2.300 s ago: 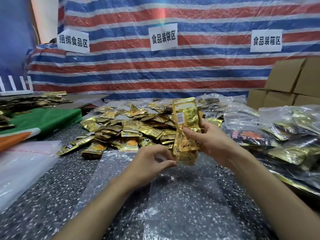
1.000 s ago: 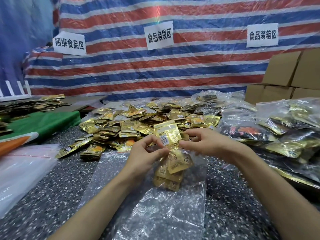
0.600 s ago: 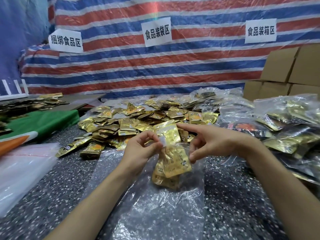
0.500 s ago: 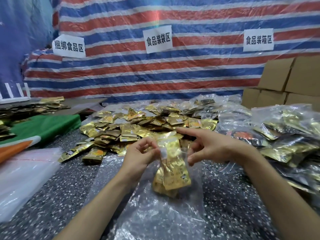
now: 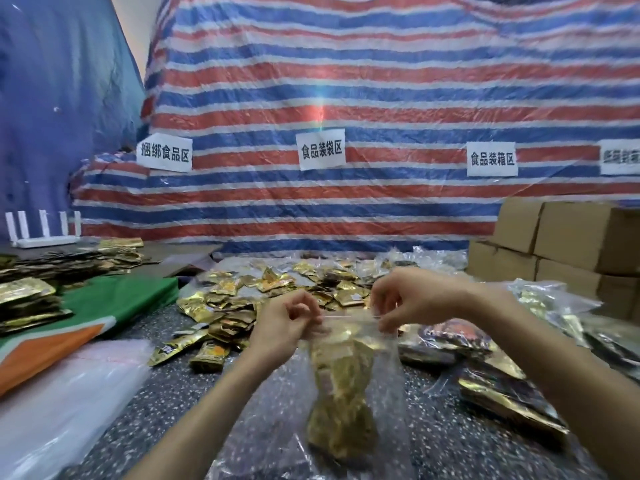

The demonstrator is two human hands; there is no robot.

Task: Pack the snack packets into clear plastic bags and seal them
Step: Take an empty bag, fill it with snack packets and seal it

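Now the left hand point(image 5: 284, 327) and right hand point(image 5: 415, 299) pinch the clear bag point(image 5: 391, 393) top, snack packets point(image 5: 341, 393) inside; sealing, and the eleven o'clock pile point(image 5: 242, 299), look left.

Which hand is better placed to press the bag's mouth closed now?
Probably the right hand: its fingertips pinch the right end of the top edge of the clear bag and can slide along it. The left hand grips the left corner and can steady the gold packets inside.
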